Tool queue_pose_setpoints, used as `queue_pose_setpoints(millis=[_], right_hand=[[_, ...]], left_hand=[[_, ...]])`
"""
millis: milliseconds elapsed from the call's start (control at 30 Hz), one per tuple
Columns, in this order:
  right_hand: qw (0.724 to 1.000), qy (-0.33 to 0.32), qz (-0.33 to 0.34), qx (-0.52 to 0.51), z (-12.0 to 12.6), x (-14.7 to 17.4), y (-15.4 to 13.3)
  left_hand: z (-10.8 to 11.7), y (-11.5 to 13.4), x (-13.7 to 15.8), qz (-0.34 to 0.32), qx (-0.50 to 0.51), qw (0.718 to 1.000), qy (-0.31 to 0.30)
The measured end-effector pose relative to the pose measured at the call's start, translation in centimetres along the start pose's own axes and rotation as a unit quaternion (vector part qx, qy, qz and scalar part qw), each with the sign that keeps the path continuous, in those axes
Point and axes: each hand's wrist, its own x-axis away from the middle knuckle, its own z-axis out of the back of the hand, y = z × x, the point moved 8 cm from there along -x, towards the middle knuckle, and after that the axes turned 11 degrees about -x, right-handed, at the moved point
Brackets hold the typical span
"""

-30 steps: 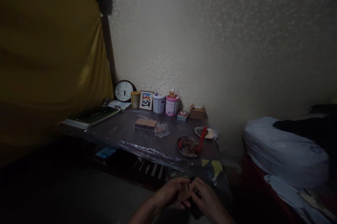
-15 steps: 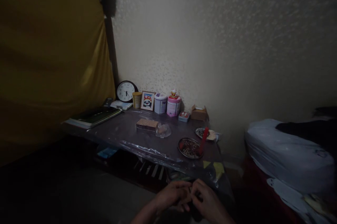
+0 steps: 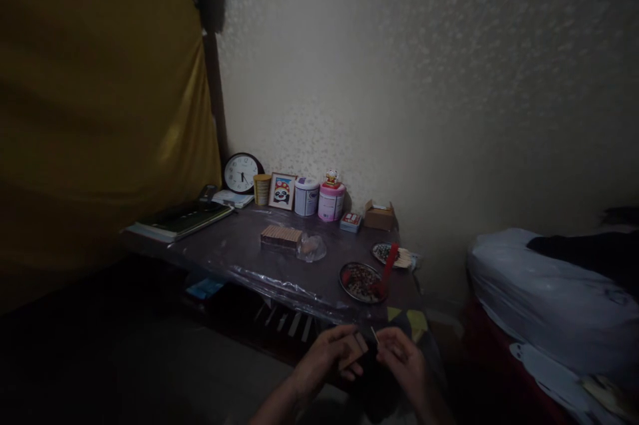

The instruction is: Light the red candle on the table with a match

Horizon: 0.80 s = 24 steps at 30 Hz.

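Observation:
My left hand (image 3: 325, 360) is closed round a small brown cardboard box (image 3: 352, 352), holding it tilted in front of the table's near edge. Just to its right, my right hand (image 3: 405, 360) pinches a thin pale stick (image 3: 374, 334) that points up and to the left. The stick and the box are apart, with a dark gap between the hands. Past the hands, a round metal plate (image 3: 362, 283) on the table holds small dark and light bits. A red spoon-like tool (image 3: 389, 264) leans on its right side.
On the plastic-covered table (image 3: 224, 248) are a row of brown pieces (image 3: 281, 237), a clear plastic bag (image 3: 312, 249) and a second plate (image 3: 383, 252) beside pale flat sticks (image 3: 403, 258). A clock (image 3: 242, 172), tins and an open cardboard box (image 3: 379, 215) line the wall.
My hands have moved apart. The right hand has drawn back to the right with the thin stick now visible in its fingers, and the small box shows more clearly in my left hand.

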Motion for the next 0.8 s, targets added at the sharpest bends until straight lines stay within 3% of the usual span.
queue_pose_setpoints(millis=[133, 500, 800], right_hand=[[0.997, 0.029, 0.001, -0.065, 0.1, 0.1, -0.6], [0.993, 0.001, 0.12, 0.011, -3.5, 1.7, -3.6], [0.985, 0.035, 0.169, 0.026, -2.7, 1.7, -4.0]], left_hand=[[0.0, 0.4, 0.3, 0.01, 0.047, 0.999, 0.015], [-0.5, 1.1, 0.5, -0.017, 0.055, 0.998, -0.001], [-1.2, 1.4, 0.9, -0.019, 0.1, 0.994, -0.041]])
